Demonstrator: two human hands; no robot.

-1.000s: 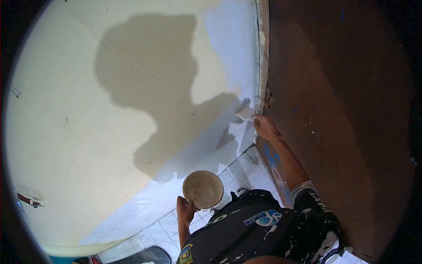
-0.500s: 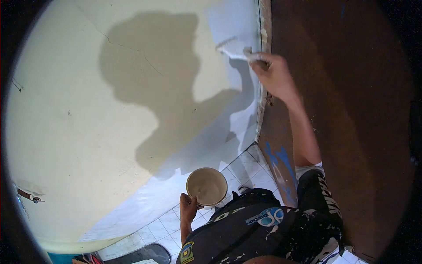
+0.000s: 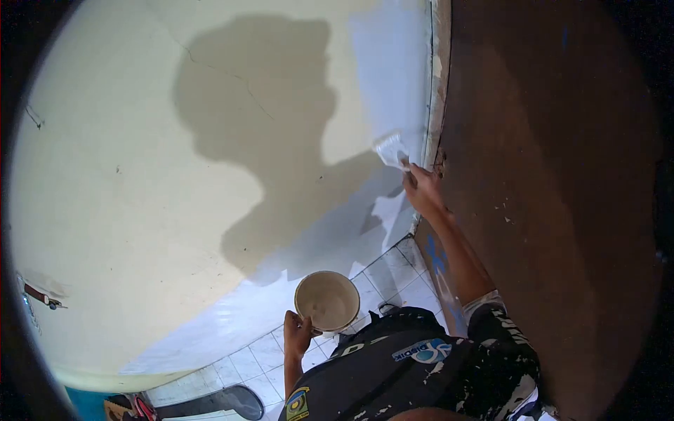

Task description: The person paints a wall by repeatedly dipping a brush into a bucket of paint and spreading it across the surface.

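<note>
A person in a paint-flecked dark shirt [image 3: 337,393] works at a cream wall [image 3: 140,231], the right hand's [image 3: 423,191] fingers clamped on the handle of a brush [image 3: 392,150], its bristles turned up toward the left; whether they touch the wall cannot be told. The brush is over the white coat [image 3: 390,63] that runs down beside the wall's edge and along its foot. The left hand [image 3: 298,334] grips a bucket [image 3: 337,282] near its lower left rim, fingers closed on it, the mouth facing the camera in front of the shirt. A shadow [image 3: 260,91] falls across the wall, over a thin crack. White tiles [image 3: 267,347] line the floor below, and a brown panel [image 3: 547,210] stands at right
</note>
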